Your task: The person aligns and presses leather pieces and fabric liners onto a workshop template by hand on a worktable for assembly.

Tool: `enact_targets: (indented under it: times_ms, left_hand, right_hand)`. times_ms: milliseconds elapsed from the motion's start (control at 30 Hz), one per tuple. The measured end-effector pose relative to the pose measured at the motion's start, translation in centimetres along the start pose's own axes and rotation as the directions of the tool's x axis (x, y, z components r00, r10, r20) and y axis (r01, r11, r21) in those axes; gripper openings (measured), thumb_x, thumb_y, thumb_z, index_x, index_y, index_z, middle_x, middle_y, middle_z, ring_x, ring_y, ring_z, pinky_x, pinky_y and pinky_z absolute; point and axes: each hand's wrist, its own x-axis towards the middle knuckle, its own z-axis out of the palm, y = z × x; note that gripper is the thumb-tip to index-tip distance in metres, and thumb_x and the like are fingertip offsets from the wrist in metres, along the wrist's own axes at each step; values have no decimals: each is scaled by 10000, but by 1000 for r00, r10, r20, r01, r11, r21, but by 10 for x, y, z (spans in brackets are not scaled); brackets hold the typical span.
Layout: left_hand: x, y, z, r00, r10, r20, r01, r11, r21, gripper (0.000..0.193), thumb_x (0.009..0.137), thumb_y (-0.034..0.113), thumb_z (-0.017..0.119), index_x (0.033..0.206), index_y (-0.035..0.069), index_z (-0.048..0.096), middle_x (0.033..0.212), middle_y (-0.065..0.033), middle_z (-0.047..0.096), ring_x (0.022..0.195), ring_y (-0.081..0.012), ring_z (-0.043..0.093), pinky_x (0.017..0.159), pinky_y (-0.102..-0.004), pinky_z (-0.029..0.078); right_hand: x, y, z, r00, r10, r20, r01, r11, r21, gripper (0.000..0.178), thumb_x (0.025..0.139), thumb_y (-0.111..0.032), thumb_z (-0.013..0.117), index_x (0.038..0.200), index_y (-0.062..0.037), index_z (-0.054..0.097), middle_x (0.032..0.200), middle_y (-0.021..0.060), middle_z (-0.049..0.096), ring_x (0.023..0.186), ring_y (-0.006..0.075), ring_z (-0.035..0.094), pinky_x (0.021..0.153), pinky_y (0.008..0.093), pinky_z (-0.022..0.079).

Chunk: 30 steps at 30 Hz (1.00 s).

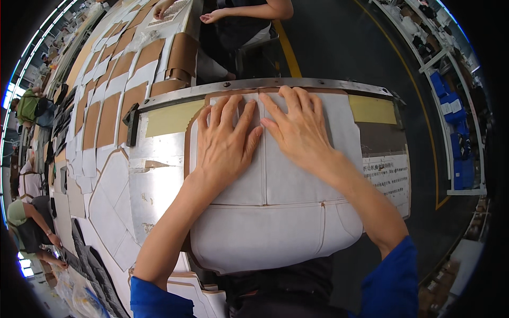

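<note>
A large white-backed panel (pixel 254 228) with brown edges and stitched seams lies over a metal work plate (pixel 154 191). Its near end droops over the plate's front edge toward my lap. My left hand (pixel 225 132) rests on the panel's far left part, fingers spread. To the right of the centre seam, my right hand (pixel 299 127) lies on the same panel with fingers apart. Both sets of fingertips are close to the panel's far edge, just short of a long metal bar (pixel 265 83). Neither hand grips anything.
Yellow strips (pixel 168 119) flank the panel on the plate, and a printed sheet (pixel 384 180) is at right. Rows of brown and white pieces (pixel 114 114) cover the left table. A person (pixel 244 21) sits beyond the bar. Shelving with blue bins (pixel 456 111) stands far right.
</note>
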Motion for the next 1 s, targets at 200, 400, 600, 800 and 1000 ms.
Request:
enact_targets:
  times_ms: [200,400,600,800,1000]
  left_hand:
    - [2,-1,-5,999,-17,37,16,1000,20,461,1056,332,588,1440,78,606,1475,-152,552,1397,-359,482,1168,-518,340]
    - [-2,-12,-5,999,-42,8,42,999,31,459,1064,363,580,1407,61,625,1439,-158,563,1398,-332,477,1155,-533,332]
    - [7,-2,2,999,-44,20,43,997,57,484,1064,395,575,1459,116,601,1443,-147,517,1400,-341,437,1110,-512,332]
    - [12,1,3,996,-67,60,65,997,39,482,1075,414,548,1469,140,595,1427,-153,502,1389,-344,417,1113,-520,308]
    - [12,3,1,997,-63,48,59,996,66,464,1070,371,548,1474,143,579,1419,-163,498,1382,-347,416,1114,-517,305]
  right_hand:
    - [3,-6,4,999,-14,-35,14,1000,-3,477,1022,-325,639,1425,-71,617,1380,206,540,1307,369,481,1066,559,370]
    - [13,-9,13,991,-93,-94,95,995,15,460,1007,-302,657,1399,-64,628,1347,200,570,1282,348,506,1084,557,375]
    - [-9,9,-11,1000,-19,-21,17,997,-73,479,1004,-371,664,1386,-84,642,1365,202,564,1291,361,503,1067,558,380]
    - [-20,21,-15,997,70,11,-68,985,-159,528,1016,-424,647,1443,-113,617,1398,228,526,1308,419,479,1050,610,388]
    - [-22,23,-16,999,37,-38,-43,985,-169,558,1002,-428,669,1448,-98,606,1427,229,498,1325,419,468,1059,619,383]
